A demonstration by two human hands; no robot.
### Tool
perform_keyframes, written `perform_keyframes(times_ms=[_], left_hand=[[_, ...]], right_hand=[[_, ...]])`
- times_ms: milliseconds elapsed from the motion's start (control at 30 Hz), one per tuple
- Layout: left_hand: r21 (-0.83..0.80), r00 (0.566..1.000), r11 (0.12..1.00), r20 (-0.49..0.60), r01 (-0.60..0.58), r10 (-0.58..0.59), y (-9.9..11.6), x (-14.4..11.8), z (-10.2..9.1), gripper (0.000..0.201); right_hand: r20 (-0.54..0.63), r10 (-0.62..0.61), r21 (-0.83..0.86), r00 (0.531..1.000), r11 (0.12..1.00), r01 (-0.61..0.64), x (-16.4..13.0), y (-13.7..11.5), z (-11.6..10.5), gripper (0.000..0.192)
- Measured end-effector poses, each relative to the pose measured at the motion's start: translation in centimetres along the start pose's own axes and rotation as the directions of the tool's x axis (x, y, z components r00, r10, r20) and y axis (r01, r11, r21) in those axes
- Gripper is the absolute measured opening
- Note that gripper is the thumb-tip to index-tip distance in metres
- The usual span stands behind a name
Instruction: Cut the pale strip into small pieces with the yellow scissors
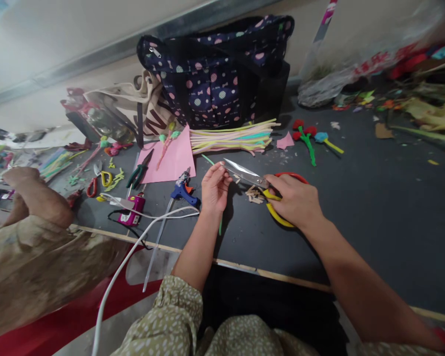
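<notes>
the bundle of slender, soft-looking pastel stems (230, 138) lies lengthwise on the matte dark grey table (374, 207). on the near side of this bundle, the bare left hand (215, 188) is closed in a pinch on a thin, bendy green stem (208, 159); one end pokes out towards the bundle, and more green shows below the wrist. right of it, also on the bundle's near side, the right hand (294, 200) grips a pair of scissors (246, 174) by its smooth, curved red and yellow handles. the shiny, tapered metal blades point at the left fingertips and look slightly parted; whether they touch the green stem, i cannot tell.

nearer the person than the bundle, small flat tan chips (255, 195), wooden-looking, lie in a loose pile beside the blades. left of the bundle, a smooth pink paper sheet (176, 160) lies flat, and dark green-handled pliers (139, 170) rest at its edge. between bundle and person, to the left, sits a blue plastic glue gun (185, 190). right of the bundle are a fuzzy red flower with a twisted green stem (308, 141) and a pointed pink paper piece (285, 141). behind the bundle stands a soft navy fabric bag with printed dots (215, 91).
</notes>
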State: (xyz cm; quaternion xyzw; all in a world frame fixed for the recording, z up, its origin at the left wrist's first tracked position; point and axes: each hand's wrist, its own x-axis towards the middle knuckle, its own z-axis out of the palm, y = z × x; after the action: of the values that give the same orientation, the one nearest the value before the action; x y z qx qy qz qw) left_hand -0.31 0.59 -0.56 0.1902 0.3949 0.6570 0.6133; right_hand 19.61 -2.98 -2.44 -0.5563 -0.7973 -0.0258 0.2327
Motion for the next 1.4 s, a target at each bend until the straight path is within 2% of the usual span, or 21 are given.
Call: perform_keyframes(times_ms=[367, 600, 1100, 1400], left_hand=[[-0.017, 1.0, 1.0, -0.022, -0.014, 0.013, -0.15, 0.09, 0.02, 0.021], [-0.039, 1.0, 0.999, -0.017, -0.007, 0.007, -0.19, 0.0, -0.04, 0.021], [-0.122, 0.993, 0.987, -0.041, 0.103, -0.109, -0.19, 0.02, -0.06, 0.01], [-0.087, 0.99, 0.991, -0.089, 0.103, -0.111, -0.07, -0.01, 0.11, 0.01]], right_hand=[[0.011, -0.031, -0.006, 0.999, 0.999, 0.031, -0.03, -0.29, -0.05, 0.035], [-0.026, -0.045, -0.042, 0.999, 0.998, 0.044, -0.02, -0.22, -0.06, 0.034], [-0.052, -0.066, -0.111, 0.996, 0.992, 0.06, -0.11, -0.01, 0.15, 0.034], [-0.047, -0.073, -0.163, 0.996, 0.985, 0.065, -0.15, -0.09, 0.05, 0.034]])
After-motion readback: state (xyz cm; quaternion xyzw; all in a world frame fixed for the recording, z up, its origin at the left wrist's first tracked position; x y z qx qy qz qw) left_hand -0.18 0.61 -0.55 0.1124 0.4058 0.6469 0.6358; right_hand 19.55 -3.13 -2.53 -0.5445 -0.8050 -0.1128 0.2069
